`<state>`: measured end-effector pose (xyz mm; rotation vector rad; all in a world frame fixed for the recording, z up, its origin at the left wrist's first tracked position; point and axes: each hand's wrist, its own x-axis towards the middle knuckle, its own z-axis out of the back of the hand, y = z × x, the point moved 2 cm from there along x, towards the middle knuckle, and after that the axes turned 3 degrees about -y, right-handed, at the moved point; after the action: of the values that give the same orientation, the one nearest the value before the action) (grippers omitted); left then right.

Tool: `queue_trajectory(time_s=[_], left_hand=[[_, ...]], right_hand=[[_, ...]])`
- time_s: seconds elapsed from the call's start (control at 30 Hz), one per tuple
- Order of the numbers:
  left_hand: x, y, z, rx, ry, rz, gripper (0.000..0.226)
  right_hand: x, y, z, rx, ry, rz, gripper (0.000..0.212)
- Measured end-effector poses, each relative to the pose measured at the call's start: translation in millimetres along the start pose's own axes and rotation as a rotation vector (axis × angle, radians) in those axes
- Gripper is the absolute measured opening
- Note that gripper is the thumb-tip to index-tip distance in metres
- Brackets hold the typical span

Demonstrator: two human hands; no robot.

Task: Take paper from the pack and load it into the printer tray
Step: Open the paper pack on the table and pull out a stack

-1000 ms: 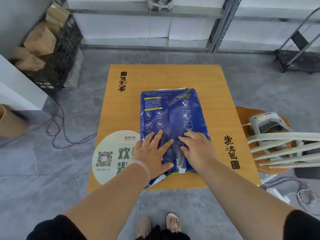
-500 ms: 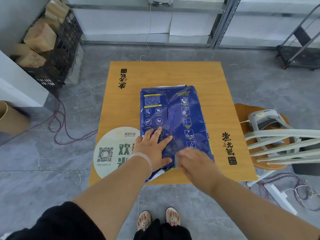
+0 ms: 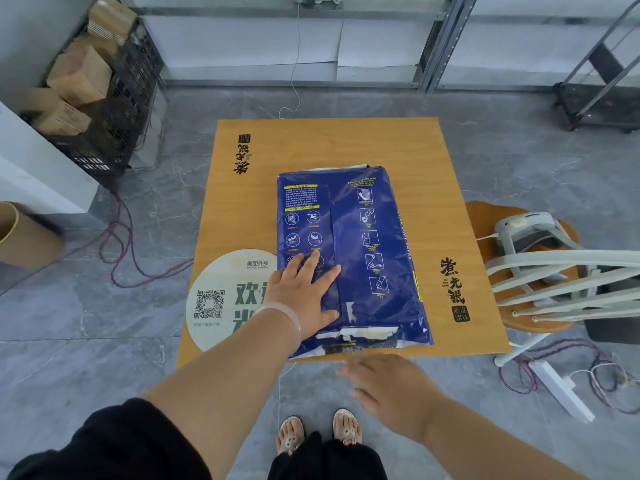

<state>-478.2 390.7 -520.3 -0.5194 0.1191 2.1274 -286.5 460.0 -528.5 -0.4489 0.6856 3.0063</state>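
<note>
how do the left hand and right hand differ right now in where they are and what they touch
The left hand lies flat on the blue paper pack, fingers spread; the right hand touches nothing. The left hand is over the table; the right hand hangs off its near edge, above the floor. The left wrist wears a clear bangle; the right is bare. Both are open, palm down.

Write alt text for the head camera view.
A person's left hand lies flat on a blue paper pack on a wooden table, while the right hand hangs open off the near edge. A round sticker sits beside the pack.
</note>
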Motion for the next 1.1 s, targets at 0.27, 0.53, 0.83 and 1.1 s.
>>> queue_trajectory(time_s=[0.27, 0.53, 0.83, 1.1], left_hand=[[-18.4, -3.3, -6.1, -0.092, -0.078, 0.018, 0.074], [-22.9, -17.8, -16.1, 0.001, -0.026, -0.054, 0.078], [-34.1, -18.1, 22.9, -0.028, -0.199, -0.224, 0.048], [-44.2, 16.3, 74.2, -0.227, -0.014, 0.151, 0.048]], right_hand=[[30.4, -21.5, 48.8, -0.041, -0.342, -0.236, 0.055], [47.9, -27.8, 47.5, -0.109, -0.157, -0.282, 0.071], [29.3, -34.1, 89.2, -0.04, -0.357, -0.187, 0.038], [9.4, -59.3, 129.5, 0.192, -0.575, -0.448, 0.016]])
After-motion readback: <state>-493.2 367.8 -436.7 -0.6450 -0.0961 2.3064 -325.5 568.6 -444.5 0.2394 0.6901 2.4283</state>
